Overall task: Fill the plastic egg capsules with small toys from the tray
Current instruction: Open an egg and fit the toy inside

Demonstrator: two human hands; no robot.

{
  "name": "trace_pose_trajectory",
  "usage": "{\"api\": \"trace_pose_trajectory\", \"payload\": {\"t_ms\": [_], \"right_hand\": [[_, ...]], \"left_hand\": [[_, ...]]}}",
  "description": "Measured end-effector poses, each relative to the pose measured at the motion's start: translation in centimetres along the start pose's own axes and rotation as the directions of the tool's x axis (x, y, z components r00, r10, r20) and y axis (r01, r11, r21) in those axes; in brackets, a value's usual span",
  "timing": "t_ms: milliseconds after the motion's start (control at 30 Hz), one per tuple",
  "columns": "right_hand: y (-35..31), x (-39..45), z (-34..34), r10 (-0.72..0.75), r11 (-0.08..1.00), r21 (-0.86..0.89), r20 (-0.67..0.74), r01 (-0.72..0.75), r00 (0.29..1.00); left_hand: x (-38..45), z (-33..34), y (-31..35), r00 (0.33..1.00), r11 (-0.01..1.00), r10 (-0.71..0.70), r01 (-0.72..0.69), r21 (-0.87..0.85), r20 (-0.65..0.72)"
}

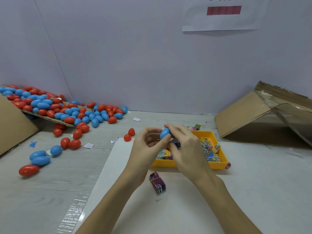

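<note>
Right hand (184, 146) + left hand (146, 146) grip blue egg capsule (164, 133) | glossy, smooth

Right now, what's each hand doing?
Left hand: fingers curled, pinching the blue egg.
Right hand: fingers curled over the same blue egg.

I looked at a pale wall (135, 56) that stood right behind the table (50, 183). A second wall (20, 39) met it at a corner on the left. The table top was light grey and looked like wood. A big white sheet (253, 191) lay flat on it. A white paper (224, 16) with a red bar hung high on the back wall. An open brown cardboard box (249, 114) lay tipped over on the right. The light was soft and even.
</note>
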State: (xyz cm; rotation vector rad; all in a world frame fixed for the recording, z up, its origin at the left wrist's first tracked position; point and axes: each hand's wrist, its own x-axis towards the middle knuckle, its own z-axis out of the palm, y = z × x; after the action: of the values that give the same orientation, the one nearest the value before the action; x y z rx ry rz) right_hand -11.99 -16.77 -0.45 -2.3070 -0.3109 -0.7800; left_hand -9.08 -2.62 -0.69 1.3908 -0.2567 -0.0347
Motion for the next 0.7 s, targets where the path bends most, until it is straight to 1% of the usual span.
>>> {"api": "trace_pose_trajectory", "payload": {"t_ms": [67, 167, 233, 267, 300, 333, 400, 433, 467, 533, 567, 633, 700], "right_hand": [[0.0, 0.0, -0.1, -0.001, 1.000, 0.008, -0.013, 0.001, 1.000], [-0.2, 0.0, -0.1, 0.004, 0.998, 0.061, -0.068, 0.000, 0.998], [-0.3, -0.1, 0.1, 0.014, 0.995, 0.097, -0.107, -0.003, 0.994], [-0.3, -0.1, 0.2, 0.023, 0.994, 0.109, -0.115, -0.011, 0.993], [-0.4, -0.1, 0.3, 0.032, 0.993, 0.116, -0.110, -0.019, 0.993], [-0.4, -0.2, 0.4, 0.039, 0.993, 0.115, -0.094, -0.028, 0.995], [-0.3, -0.3, 0.6, 0.044, 0.994, 0.099, -0.058, -0.038, 0.997], [-0.2, -0.4, 0.7, 0.039, 0.995, 0.089, -0.045, -0.035, 0.998], [-0.2, -0.5, 0.8, 0.029, 0.996, 0.082, -0.034, -0.026, 0.999], [-0.1, -0.6, 1.0, 0.022, 0.996, 0.090, 0.003, -0.022, 1.000], [-0.1, -0.6, 1.0, 0.032, 0.994, 0.100, 0.027, -0.035, 0.999], [0.1, -0.5, 1.2, 0.064, 0.992, 0.104, 0.052, -0.070, 0.997], [0.7, -0.5, 1.3, 0.068, 0.994, 0.080, 0.062, -0.073, 0.996]], "left_hand": [[0.1, 0.0, 0.0, 1.000, 1.000, -0.006, 0.006, -0.022, 0.002], [0.1, -0.2, 0.3, 0.989, 0.985, -0.078, 0.096, -0.144, 0.129], [0.0, -0.4, 0.5, 0.973, 0.977, -0.102, 0.136, -0.162, 0.206], [0.0, -0.4, 0.5, 0.970, 0.976, -0.106, 0.143, -0.163, 0.218], [0.0, -0.2, 0.5, 0.973, 0.976, -0.112, 0.146, -0.162, 0.202], [-0.1, -0.1, 0.6, 0.981, 0.978, -0.111, 0.136, -0.156, 0.156], [0.0, 0.0, 0.5, 0.997, 0.992, -0.064, 0.068, -0.106, 0.042], [0.0, -0.1, 0.3, 0.999, 0.997, -0.034, 0.036, -0.067, 0.024], [0.1, -0.2, 0.2, 0.999, 0.999, -0.015, 0.016, -0.035, 0.037], [0.2, -0.5, 0.0, 0.997, 1.000, -0.005, 0.007, -0.020, 0.071], [0.3, -0.7, 0.0, 0.998, 1.000, -0.005, 0.006, -0.020, 0.057], [0.7, -1.2, 0.0, 1.000, 1.000, -0.001, 0.001, -0.012, -0.022], [1.2, -1.8, -0.1, 0.997, 1.000, 0.001, -0.001, 0.009, -0.083]]}}
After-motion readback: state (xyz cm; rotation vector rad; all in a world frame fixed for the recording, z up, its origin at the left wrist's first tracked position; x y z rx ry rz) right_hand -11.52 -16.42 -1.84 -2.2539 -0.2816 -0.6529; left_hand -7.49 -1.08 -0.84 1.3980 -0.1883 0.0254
